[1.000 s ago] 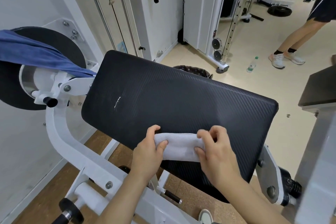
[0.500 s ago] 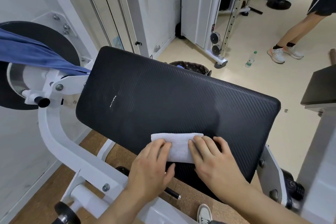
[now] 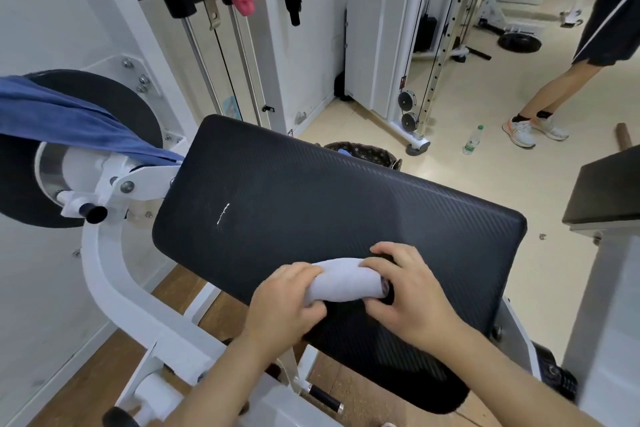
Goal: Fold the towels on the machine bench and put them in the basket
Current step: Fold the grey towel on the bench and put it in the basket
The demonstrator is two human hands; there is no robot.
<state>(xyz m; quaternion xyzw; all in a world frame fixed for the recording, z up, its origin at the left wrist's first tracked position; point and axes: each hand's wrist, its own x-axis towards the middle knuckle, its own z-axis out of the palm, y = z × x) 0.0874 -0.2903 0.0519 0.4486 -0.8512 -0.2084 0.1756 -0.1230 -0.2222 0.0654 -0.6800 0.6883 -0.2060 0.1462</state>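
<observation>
Head view: I have both hands — left hand (image 3: 287,302), right hand (image 3: 405,291) — clasping the folded white towel (image 3: 341,282) at the bench pad's (image 3: 311,211) near edge; next, I judge, lift it toward the basket (image 3: 363,153) beyond.

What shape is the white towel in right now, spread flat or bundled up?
Bundled up. The white towel is a compact roll on the black bench pad, with the left hand and right hand gripping its ends.

Bright, even indoor light, soft sheen across the black bench pad (image 3: 329,218), only faint shadows; edges bow with wide-angle distortion (the white frame (image 3: 114,288) curves), and the hands' outlines smear slightly.
</observation>
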